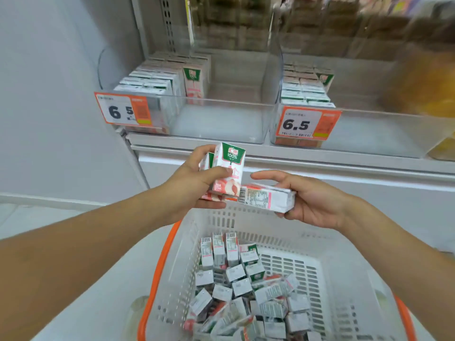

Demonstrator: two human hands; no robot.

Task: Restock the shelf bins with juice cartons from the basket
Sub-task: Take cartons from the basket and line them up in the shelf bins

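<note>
My left hand (194,183) grips upright pink-and-green juice cartons (230,168) above the basket's far rim. My right hand (312,200) holds another carton (267,196) lying on its side, its barcode end touching the upright ones. Below them the white basket (290,242) with an orange rim holds several loose cartons (246,291). On the shelf, the left clear bin (221,124) has cartons (157,80) stacked along its left side and bare floor on its right. The right clear bin (369,134) has cartons (307,87) at its left side.
Orange price tags reading 6.5 hang on the left bin's front (123,110) and the right bin's front (306,123). A white shelf ledge (320,161) runs under the bins. A grey wall (49,94) stands to the left. Blurred yellow goods (428,89) fill the far right.
</note>
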